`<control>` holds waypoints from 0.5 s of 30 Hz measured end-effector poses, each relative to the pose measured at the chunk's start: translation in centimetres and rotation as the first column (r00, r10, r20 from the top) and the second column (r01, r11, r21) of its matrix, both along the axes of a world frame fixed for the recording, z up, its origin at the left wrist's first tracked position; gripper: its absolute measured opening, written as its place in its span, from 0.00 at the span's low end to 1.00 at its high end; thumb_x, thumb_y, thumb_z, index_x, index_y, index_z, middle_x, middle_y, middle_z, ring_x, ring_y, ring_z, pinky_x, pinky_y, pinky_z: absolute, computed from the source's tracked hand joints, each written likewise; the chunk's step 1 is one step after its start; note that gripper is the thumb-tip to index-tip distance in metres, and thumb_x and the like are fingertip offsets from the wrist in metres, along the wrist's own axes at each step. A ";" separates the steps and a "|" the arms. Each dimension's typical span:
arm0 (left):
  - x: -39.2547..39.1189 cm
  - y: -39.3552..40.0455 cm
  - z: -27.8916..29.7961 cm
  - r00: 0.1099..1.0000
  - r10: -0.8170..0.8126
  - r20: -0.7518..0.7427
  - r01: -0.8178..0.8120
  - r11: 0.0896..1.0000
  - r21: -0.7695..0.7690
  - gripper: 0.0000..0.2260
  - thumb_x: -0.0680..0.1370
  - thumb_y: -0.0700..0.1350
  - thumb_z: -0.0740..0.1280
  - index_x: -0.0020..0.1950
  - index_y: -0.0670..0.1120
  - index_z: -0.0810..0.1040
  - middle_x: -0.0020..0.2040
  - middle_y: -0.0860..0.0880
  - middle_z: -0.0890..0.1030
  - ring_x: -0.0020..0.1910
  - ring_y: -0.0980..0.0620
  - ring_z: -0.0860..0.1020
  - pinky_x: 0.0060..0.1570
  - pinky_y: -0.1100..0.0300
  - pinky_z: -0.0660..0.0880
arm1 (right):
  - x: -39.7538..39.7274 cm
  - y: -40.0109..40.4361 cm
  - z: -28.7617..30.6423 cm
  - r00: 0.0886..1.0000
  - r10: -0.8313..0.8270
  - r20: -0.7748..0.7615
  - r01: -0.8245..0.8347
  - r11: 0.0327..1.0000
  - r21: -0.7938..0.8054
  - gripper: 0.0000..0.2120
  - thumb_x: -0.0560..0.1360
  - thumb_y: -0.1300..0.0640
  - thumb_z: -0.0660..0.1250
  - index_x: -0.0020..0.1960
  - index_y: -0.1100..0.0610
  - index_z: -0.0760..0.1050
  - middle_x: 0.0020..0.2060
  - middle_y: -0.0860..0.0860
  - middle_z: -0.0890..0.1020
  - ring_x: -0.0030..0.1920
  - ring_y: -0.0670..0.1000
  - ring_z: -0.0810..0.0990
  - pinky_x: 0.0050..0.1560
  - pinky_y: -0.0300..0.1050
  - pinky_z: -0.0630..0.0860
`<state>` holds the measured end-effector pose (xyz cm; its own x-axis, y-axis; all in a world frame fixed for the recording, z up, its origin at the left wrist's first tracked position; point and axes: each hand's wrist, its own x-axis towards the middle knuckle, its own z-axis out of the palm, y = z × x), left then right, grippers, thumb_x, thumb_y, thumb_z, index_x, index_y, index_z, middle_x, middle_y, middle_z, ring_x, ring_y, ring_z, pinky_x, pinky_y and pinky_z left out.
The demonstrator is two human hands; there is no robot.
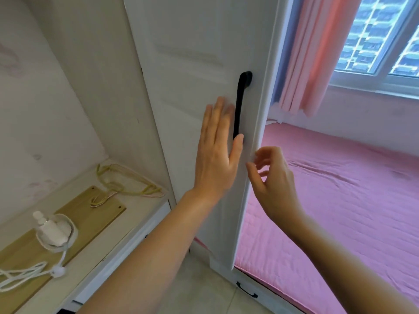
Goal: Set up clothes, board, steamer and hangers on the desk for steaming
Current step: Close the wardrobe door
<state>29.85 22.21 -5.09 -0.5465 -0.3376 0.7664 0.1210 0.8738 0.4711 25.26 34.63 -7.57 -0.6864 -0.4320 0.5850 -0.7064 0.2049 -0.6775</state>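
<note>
A white wardrobe door [192,64] with a long black handle [240,103] fills the middle of the view. My left hand [217,150] lies flat against the door, fingers straight, just left of the handle with the thumb near its lower end. My right hand [272,175] hovers at the door's outer edge with its fingers loosely curled and holds nothing. On the white desk [95,250] at the lower left sits a white handheld steamer [55,230] with a coiled white cord [22,277]. It rests on a pale wooden board [90,225]. No clothes or hangers are in view.
A yellow-green cable [127,184] lies coiled at the back of the desk. A bed with a pink cover [340,200] stands to the right, under a pink curtain [317,53] and a window [383,35]. Beige floor tiles [204,288] run between desk and bed.
</note>
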 end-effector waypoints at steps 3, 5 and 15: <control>-1.0 -0.4 0.6 1.000 -0.012 -0.011 0.012 0.999 -0.033 0.26 0.82 0.46 0.57 0.77 0.40 0.52 0.78 0.41 0.53 0.78 0.45 0.47 0.76 0.48 0.50 | -0.8 -0.7 0.5 0.999 -0.034 0.041 0.035 0.999 -0.040 0.13 0.76 0.56 0.67 0.56 0.51 0.64 0.46 0.50 0.73 0.43 0.45 0.75 0.41 0.41 0.75; -1.7 -1.0 0.5 1.000 -0.017 -0.020 0.016 0.998 -0.058 0.27 0.82 0.46 0.57 0.77 0.39 0.52 0.78 0.40 0.53 0.78 0.43 0.47 0.75 0.45 0.51 | -1.5 -1.1 0.6 0.999 -0.039 0.031 0.040 0.998 -0.040 0.15 0.77 0.55 0.66 0.60 0.54 0.64 0.49 0.50 0.73 0.46 0.46 0.76 0.44 0.44 0.77; -4.6 -2.1 -1.0 0.993 -0.045 -0.107 0.031 0.991 -0.130 0.27 0.81 0.47 0.54 0.77 0.41 0.49 0.76 0.35 0.53 0.76 0.38 0.47 0.72 0.37 0.52 | -2.3 -2.7 -0.8 0.997 0.040 0.063 -0.036 0.998 -0.059 0.11 0.81 0.58 0.58 0.62 0.58 0.63 0.42 0.43 0.75 0.38 0.42 0.77 0.35 0.31 0.70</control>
